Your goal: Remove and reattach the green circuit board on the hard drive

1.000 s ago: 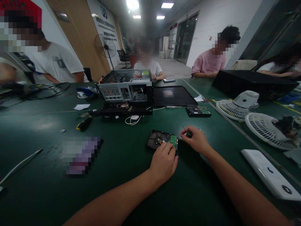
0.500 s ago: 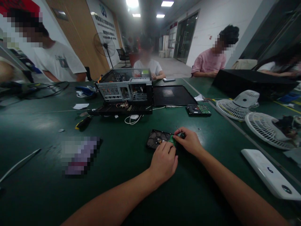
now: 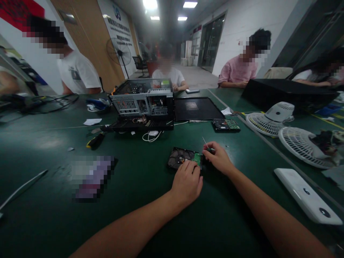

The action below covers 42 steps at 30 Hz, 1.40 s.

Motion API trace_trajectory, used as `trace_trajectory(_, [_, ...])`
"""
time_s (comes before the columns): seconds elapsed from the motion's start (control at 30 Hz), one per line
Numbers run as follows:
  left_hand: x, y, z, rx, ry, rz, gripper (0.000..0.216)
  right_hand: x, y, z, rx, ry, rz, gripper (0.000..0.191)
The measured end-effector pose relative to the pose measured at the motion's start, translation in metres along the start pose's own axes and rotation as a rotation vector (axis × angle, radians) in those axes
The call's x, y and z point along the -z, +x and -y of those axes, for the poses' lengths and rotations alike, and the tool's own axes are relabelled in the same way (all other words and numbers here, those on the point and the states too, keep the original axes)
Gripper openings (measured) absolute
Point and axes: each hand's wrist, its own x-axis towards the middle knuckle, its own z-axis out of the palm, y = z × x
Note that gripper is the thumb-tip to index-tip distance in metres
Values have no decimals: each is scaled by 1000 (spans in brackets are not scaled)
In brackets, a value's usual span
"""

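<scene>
my left hand flat on the hard drive, right hand pinching a screwdriver beside it; a slip could gouge it.

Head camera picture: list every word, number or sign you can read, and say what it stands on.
None can be read.
Wall board: print under a blue logo, too blurred.
Red banner: dark marks, blurred.
White slab: two dark marks, unclear.
Hard drive under the left hand: no readable label.
Screwdriver in the right hand: no print visible.
</scene>
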Motion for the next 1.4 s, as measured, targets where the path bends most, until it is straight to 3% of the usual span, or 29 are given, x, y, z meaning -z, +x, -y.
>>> trace_trajectory(0.2, [0,0,0,4,11,5,28,0,7,-14,-10,83,-73,37])
trace_trajectory(0.37, [-4,-1,1,9,61,15,50,-1,10,-15,-33,139,-75,40])
trace_trajectory(0.57, [-5,-2,2,0,78,3,48,1,21,-15,-179,335,-148,39])
trace_trajectory(0.77, [-4,-1,1,0,103,27,48,-5,23,-16,-143,381,-249,35])
trace_trajectory(0.97, [-1,-1,2,-16,105,34,49,3,15,-21,-33,322,-321,53])
trace_trajectory(1.13, [-3,-3,2,-21,115,46,49,16,16,-16,111,291,-450,52])
trace_trajectory(1.27, [-3,-5,-1,-25,117,57,48,17,6,0,132,197,-455,62])
trace_trajectory(1.4, [-2,-6,-5,-77,100,60,45,15,-7,20,124,18,-410,61])
